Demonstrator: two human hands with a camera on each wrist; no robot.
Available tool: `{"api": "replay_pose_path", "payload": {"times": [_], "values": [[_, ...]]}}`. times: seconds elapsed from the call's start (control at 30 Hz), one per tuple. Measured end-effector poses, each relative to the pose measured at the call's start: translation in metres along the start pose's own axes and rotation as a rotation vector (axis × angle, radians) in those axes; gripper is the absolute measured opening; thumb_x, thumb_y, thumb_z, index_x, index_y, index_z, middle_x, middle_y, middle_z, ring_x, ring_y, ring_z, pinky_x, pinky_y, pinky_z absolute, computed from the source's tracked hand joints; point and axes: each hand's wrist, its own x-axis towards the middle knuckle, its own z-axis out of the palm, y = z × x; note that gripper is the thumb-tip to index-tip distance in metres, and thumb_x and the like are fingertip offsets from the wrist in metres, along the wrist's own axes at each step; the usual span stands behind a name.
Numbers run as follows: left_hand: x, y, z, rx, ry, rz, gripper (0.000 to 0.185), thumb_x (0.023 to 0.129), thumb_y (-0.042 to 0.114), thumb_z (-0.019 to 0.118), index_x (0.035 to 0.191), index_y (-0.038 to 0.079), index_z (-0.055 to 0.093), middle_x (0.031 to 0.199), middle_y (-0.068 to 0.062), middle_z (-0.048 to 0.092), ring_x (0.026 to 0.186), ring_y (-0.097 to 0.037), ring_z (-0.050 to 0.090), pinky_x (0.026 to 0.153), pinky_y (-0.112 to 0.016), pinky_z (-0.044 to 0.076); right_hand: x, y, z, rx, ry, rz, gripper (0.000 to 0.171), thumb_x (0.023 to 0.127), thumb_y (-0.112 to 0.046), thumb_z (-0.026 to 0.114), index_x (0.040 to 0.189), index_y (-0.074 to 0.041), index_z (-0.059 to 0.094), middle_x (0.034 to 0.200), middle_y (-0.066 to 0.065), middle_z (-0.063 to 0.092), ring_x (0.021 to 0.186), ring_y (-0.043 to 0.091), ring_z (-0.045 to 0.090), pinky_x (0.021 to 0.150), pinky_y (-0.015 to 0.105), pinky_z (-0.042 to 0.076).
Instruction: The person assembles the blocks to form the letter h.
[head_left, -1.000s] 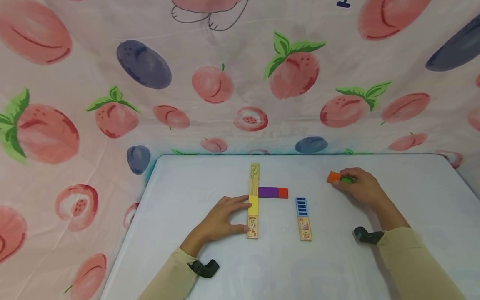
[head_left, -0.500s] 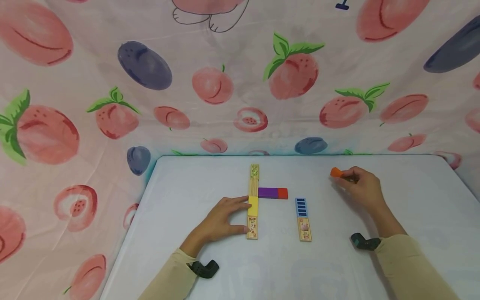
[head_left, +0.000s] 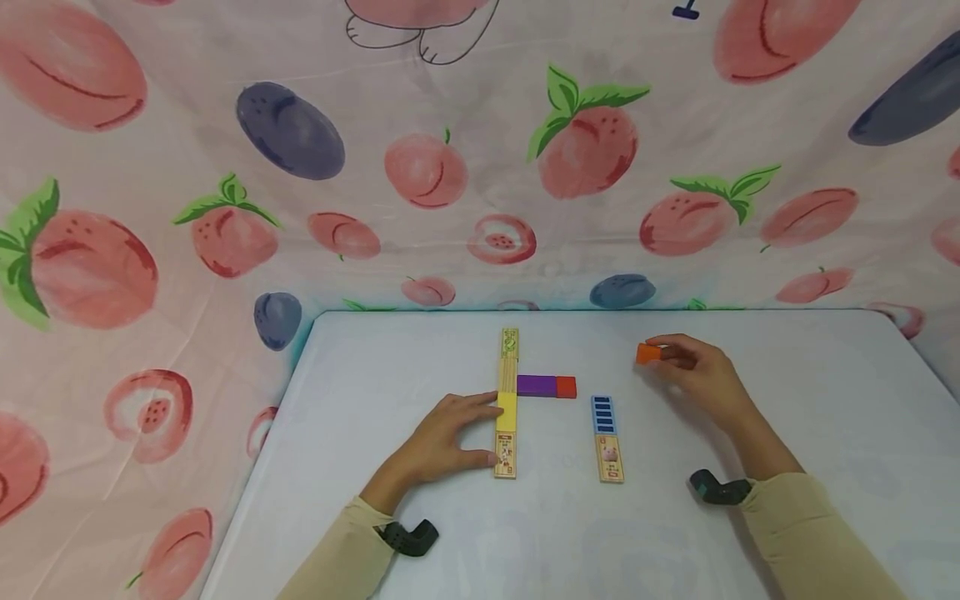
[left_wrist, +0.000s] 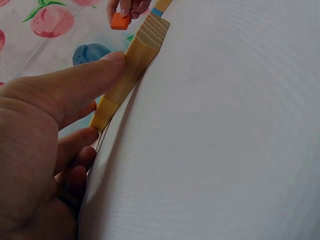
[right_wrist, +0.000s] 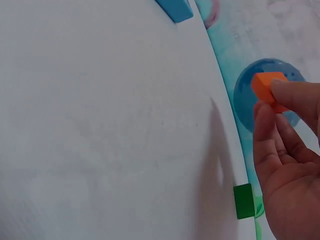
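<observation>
My right hand [head_left: 697, 371] pinches a small orange block [head_left: 648, 353] between thumb and fingertips, raised above the back right of the table. The right wrist view shows a green block [right_wrist: 244, 201] lying on the table beneath that hand; in the head view the hand hides it. My left hand [head_left: 450, 437] rests against the left side of an upright row of flat blocks. Its fingers touch the yellow block [head_left: 507, 411], and its thumb lies at the printed wooden block [head_left: 505, 456] at the near end.
Above the yellow block come a plain wooden block [head_left: 507, 375] and a green-printed block [head_left: 510, 342]. A purple block [head_left: 536, 385] and a red block [head_left: 566, 387] extend rightward from the row. Farther right, a blue block [head_left: 603, 414] meets a pig-printed block [head_left: 610, 458]. Patterned cloth [head_left: 427, 242] hangs behind the table.
My right hand has lifted the orange block from beside the green block and carried it a little to the left. The left hand and the row stay still.
</observation>
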Motion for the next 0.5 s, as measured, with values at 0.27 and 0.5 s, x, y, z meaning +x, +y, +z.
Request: {"api": "replay_pose_path", "payload": {"times": [0.27,0.5], "values": [[0.000,0.001,0.000,-0.003,-0.010,-0.015,0.066,0.084,0.046,0.081,0.143,0.026,0.060,0.160,0.010,0.043,0.140,-0.018,0.043,0.114,-0.048,0.039,0.001,-0.006,0.009,0.064,-0.072,0.014,0.038,0.102,-0.031,0.064,0.135,-0.012,0.063,0.127,0.016,0.064,0.102,0.017,0.063,0.078,0.017,0.055],[0.000,0.000,0.000,0.002,-0.008,-0.009,0.066,0.084,0.047,0.081,0.143,0.026,0.060,0.160,0.011,0.043,0.140,-0.018,0.044,0.115,-0.048,0.039,0.002,-0.010,0.018,0.065,-0.123,0.034,0.040,0.104,-0.034,0.061,0.137,-0.012,0.062,0.134,0.015,0.062,0.109,0.025,0.063,0.084,0.010,0.049]]}}
